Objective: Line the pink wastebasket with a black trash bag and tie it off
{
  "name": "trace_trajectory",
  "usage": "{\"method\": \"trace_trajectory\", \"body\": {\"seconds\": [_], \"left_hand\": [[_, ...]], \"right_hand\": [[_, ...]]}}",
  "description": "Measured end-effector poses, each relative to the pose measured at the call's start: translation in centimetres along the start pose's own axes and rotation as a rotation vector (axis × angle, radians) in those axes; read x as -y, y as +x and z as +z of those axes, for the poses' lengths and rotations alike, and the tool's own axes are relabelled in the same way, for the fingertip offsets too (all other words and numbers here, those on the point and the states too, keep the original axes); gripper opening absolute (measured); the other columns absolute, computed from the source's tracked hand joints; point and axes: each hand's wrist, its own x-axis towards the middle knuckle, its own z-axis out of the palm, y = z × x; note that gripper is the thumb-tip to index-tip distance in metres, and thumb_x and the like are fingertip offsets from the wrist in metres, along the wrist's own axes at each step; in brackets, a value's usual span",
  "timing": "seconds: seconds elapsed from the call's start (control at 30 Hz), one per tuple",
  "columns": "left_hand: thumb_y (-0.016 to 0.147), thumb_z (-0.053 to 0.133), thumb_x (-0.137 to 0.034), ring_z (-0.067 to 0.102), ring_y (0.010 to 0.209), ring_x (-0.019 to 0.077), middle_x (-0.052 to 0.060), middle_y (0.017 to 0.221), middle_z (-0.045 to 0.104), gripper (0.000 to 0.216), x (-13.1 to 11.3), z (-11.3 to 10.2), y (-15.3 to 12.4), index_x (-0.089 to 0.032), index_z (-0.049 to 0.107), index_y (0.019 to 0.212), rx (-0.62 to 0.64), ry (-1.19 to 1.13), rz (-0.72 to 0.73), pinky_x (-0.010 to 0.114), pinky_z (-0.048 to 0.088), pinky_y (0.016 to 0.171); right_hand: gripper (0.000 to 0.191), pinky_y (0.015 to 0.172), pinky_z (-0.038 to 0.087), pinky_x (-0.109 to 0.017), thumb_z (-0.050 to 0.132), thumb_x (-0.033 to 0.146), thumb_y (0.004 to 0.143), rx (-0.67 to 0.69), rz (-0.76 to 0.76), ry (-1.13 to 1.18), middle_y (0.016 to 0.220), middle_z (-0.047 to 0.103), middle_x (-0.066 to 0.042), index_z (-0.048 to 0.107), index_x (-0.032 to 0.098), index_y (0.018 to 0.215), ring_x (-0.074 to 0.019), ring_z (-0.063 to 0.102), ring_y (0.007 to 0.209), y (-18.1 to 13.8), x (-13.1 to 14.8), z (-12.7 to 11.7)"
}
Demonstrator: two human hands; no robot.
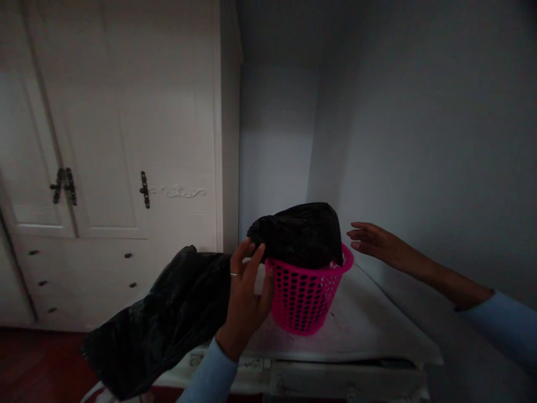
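A bright pink plastic basket [302, 299] with a pattern of holes stands upright on a white-covered surface. Black plastic, apparently a bin bag [304, 235], is bunched over its mouth and rises above the rim. My left hand [249, 285], with a ring on one finger, is at the basket's left rim. Its fingers are apart, and the fingertips meet or nearly meet the bag's left end. Off to the right of the rim, my right hand [372, 240] hovers empty with loosely extended fingers. More black plastic [168, 319] spreads left behind my left hand; whether both pieces join is hidden.
The white cloth [369, 319] covers a low cabinet [348, 380] with a drawer front. A tall white wardrobe [176, 112] with dark handles stands at the left. Plain walls [419, 140] close off the back and right. Reddish floor [33, 364] shows at lower left.
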Motion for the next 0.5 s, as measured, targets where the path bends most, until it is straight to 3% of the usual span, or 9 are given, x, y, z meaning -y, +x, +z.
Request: {"method": "trace_trajectory", "body": {"seconds": [0.1,0.17,0.27,0.33,0.4,0.5], "left_hand": [[0.092,0.059,-0.020,0.051,0.130,0.0241,0.017,0.149,0.040,0.043,1.7,-1.3,0.6,-0.022,0.053,0.135,-0.163,-0.017,-0.181,0.037,0.058,0.093],[0.089,0.063,-0.025,0.052,0.128,0.0263,0.017,0.143,0.045,0.042,3.1,-1.4,1.0,-0.021,0.054,0.130,-0.167,-0.126,-0.497,0.037,0.059,0.088],[0.089,0.063,-0.029,0.063,0.110,0.0244,0.012,0.123,0.059,0.033,5.0,-0.8,1.6,-0.021,0.057,0.120,0.030,-0.560,-1.100,0.037,0.061,0.078],[0.092,0.059,-0.032,0.069,0.089,0.0216,0.009,0.103,0.066,0.020,6.0,0.0,2.0,-0.019,0.060,0.107,0.213,-0.922,-1.394,0.039,0.062,0.072],[0.094,0.058,-0.032,0.068,0.068,0.0174,0.005,0.084,0.068,0.016,6.7,0.6,2.6,-0.016,0.063,0.095,0.306,-1.151,-1.521,0.034,0.061,0.063],[0.094,0.055,-0.019,0.059,0.049,0.0083,-0.001,0.065,0.063,0.014,7.3,0.9,3.8,-0.016,0.060,0.081,0.256,-1.247,-1.541,0.019,0.050,0.050]], "right_hand": [[0.073,0.105,0.054,-0.052,0.081,0.058,0.068,0.058,0.017,-0.020,0.126,0.071,-0.014,0.060,0.023,0.128,-0.0331,0.066,0.119,0.5,-0.9,1.0],[0.062,0.096,0.058,-0.048,0.079,0.055,0.072,0.105,0.035,-0.025,0.116,0.075,-0.012,0.064,0.023,0.123,-0.0318,0.070,0.111,1.0,-0.8,1.8],[0.049,0.073,0.060,-0.039,0.079,0.045,0.070,0.048,0.078,-0.079,0.085,0.076,-0.008,0.069,0.021,0.111,-0.0265,0.073,0.081,1.8,-0.4,2.6],[0.048,0.061,0.055,-0.033,0.080,0.039,0.066,-0.029,0.078,-0.085,0.072,0.071,-0.003,0.069,0.021,0.109,-0.0221,0.069,0.068,2.3,-0.1,2.7],[0.050,0.055,0.050,-0.029,0.080,0.037,0.064,-0.091,0.071,-0.038,0.070,0.067,-0.001,0.068,0.021,0.110,-0.0187,0.065,0.063,2.4,0.3,2.4],[0.051,0.048,0.044,-0.025,0.079,0.043,0.066,-0.157,0.089,0.063,0.072,0.065,0.000,0.066,0.022,0.111,-0.0158,0.060,0.059,2.1,1.0,1.4]]}}
